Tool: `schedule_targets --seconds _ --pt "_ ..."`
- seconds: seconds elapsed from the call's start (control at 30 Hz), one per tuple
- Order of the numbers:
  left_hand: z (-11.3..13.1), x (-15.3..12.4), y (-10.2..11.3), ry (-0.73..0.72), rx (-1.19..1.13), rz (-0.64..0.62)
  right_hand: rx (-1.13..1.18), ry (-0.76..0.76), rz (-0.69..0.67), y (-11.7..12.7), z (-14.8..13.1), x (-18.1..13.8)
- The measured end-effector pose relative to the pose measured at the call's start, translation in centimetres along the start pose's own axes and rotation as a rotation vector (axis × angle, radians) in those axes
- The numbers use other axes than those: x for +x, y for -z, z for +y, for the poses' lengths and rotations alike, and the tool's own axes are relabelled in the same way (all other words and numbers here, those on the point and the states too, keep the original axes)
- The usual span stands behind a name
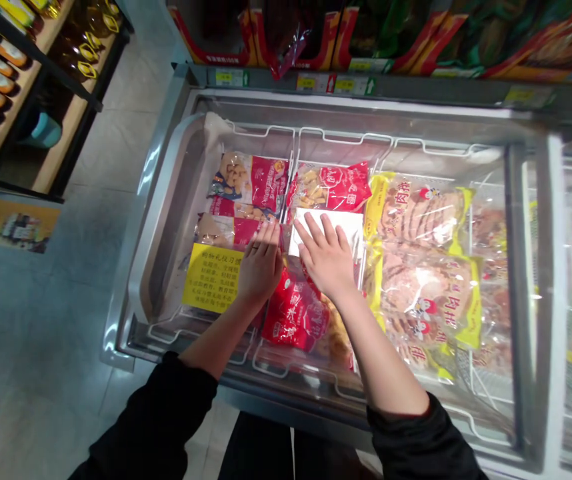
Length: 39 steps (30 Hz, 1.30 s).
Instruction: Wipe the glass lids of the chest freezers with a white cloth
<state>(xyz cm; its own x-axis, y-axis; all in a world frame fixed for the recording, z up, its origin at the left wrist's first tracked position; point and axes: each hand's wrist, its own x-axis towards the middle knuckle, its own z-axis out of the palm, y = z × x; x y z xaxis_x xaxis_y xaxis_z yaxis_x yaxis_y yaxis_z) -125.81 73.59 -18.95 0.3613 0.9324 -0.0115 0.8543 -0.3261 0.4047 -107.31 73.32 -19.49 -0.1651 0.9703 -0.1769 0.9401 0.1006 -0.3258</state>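
Both hands lie over a chest freezer with a clear lid (166,280) and a grey frame. My left hand (262,261) is flat, fingers stretched out and close together, a ring on one finger. It is beside a yellow paper notice (209,279) with Chinese writing. My right hand (329,257) lies flat with fingers spread, partly over a white sheet (353,227). Both appear to rest on the lid. Beneath are red bags of frozen food (349,187), pink-red bags (269,180) and yellow-edged bags of meat slices (421,213).
Wire baskets (345,137) divide the freezer. Behind it stands a shelf of red-edged boxes with price tags (231,79). A bottle rack (49,160) is at the upper left, beyond a strip of tiled floor (116,140). More freezer continues at the right.
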Motion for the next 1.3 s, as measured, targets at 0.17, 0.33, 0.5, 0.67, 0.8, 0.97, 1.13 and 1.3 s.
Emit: schedule_targets --seconds 0.17,0.33,0.5,0.67,0.8,0.97,1.13,1.3 --pt "-0.2 -0.2 -0.1 0.000 0.019 -0.021 0.037 0.008 0.018 0.5 2.7 3.8" --pt "-0.2 -0.4 -0.1 -0.005 0.029 -0.026 0.000 -0.108 0.043 0.4 3.7 0.7" --pt "-0.2 -0.3 -0.4 0.024 -0.008 -0.016 -0.035 -0.080 0.041 -0.5 0.5 -2.3" --pt "-0.5 0.0 -0.8 0.038 -0.061 -0.018 -0.048 -0.048 0.020 -0.7 -1.2 0.2" --pt "-0.7 0.0 -0.5 0.011 -0.071 -0.036 -0.036 -0.111 0.028 -0.3 -0.7 1.6" --pt "-0.7 0.2 0.3 0.023 -0.131 -0.058 -0.045 -0.244 0.078 -0.8 -0.6 -0.8" --pt "-2.1 0.0 1.1 -0.021 -0.239 -0.124 -0.071 -0.213 0.081 -2.1 -3.5 -3.0" --pt "-6.0 -1.5 2.6 0.010 -0.141 -0.083 -0.079 -0.127 0.050 -2.1 -6.3 0.0"
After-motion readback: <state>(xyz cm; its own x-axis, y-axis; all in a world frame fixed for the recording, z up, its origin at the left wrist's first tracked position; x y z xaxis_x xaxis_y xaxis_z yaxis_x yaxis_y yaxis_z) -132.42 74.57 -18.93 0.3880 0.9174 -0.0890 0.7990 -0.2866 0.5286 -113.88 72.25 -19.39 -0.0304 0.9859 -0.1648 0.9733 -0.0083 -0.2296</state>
